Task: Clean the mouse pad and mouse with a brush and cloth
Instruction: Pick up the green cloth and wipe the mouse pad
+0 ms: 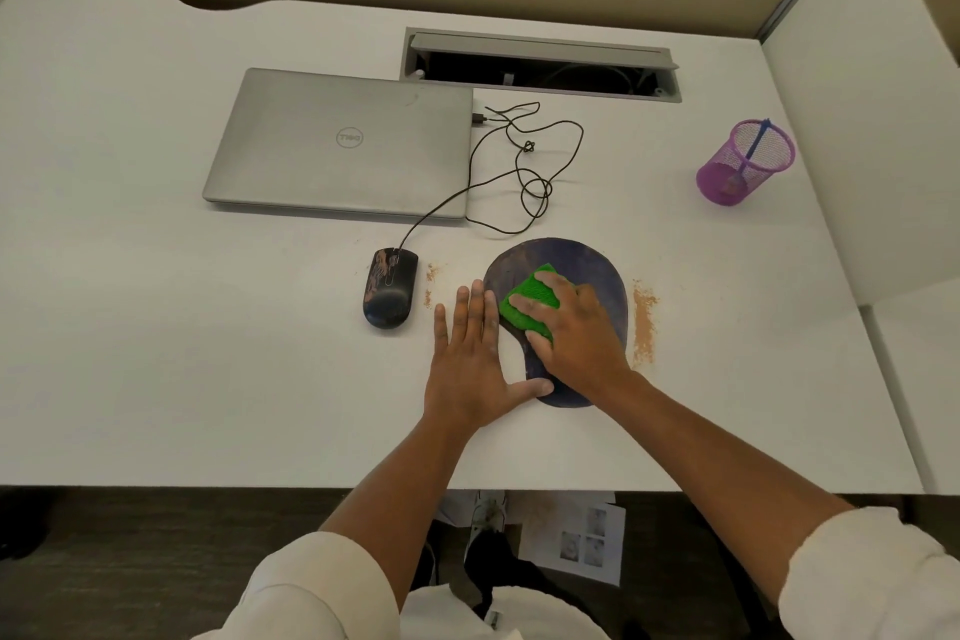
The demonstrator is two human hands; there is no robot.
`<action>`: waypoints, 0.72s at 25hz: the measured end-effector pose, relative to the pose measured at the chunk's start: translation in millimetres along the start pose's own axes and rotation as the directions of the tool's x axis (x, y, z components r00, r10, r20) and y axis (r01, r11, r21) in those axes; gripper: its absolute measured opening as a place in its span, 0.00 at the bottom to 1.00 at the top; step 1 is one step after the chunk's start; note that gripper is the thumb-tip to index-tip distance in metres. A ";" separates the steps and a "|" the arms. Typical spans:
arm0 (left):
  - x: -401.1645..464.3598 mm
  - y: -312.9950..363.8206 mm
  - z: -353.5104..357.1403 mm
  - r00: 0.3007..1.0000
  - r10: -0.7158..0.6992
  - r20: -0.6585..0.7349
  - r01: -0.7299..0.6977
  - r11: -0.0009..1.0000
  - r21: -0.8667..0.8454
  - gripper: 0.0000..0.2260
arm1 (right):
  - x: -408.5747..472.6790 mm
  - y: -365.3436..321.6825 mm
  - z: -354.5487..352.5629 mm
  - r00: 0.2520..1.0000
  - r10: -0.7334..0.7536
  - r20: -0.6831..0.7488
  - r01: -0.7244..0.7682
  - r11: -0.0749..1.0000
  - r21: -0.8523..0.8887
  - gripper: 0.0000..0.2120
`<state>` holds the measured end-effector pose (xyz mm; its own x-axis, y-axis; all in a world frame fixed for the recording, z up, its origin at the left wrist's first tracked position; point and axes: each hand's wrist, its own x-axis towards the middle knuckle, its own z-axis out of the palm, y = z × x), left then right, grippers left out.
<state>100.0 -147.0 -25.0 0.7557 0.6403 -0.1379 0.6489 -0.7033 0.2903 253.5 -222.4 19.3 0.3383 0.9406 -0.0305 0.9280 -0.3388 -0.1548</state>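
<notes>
- Near the front edge of the desk (156,405), a dark mouse pad (597,270) is wiped with a green cloth (530,304), pressed flat under the right hand (576,327), fingers spread over it.
- The pad's left rim is steadied by the left hand (472,364), laid open and flat on the desk, thumb touching the pad.
- A smudged black mouse (389,288) is seen just left of the hands, its cable (524,172) run back to a closed laptop (343,146).
- Brown dust (644,322) is left along the pad's right side; it could be dragged back onto the pad by a careless stroke.
- A brush (753,148) is stood in a purple mesh cup (743,166) toward the right edge.
</notes>
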 end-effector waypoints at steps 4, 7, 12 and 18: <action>-0.2 -0.6 6.0 0.997 0.023 -0.076 -0.022 1.000 0.011 0.58 | 1.7 -10.4 11.8 0.989 -0.024 -0.147 0.016 0.998 -0.058 0.18; 0.2 -1.4 8.1 0.996 0.020 -0.090 -0.019 1.000 0.011 0.59 | 17.4 -6.8 12.3 0.986 -0.085 -0.146 0.068 0.991 -0.119 0.15; 0.6 -1.6 8.8 0.998 0.008 -0.067 -0.008 1.000 0.007 0.59 | 75.9 15.6 -2.0 0.978 0.190 -0.091 -0.196 0.979 -0.061 0.17; 0.9 -1.6 10.8 0.995 0.014 -0.096 -0.014 1.000 0.010 0.59 | 15.6 -1.0 3.6 0.996 0.057 -0.067 -0.058 0.998 -0.017 0.14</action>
<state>100.6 -148.6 -35.8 0.7529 0.6567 -0.0423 0.6394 -0.7149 0.2829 257.3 -207.3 15.5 0.4000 0.9161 0.0267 0.9094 -0.3931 -0.1356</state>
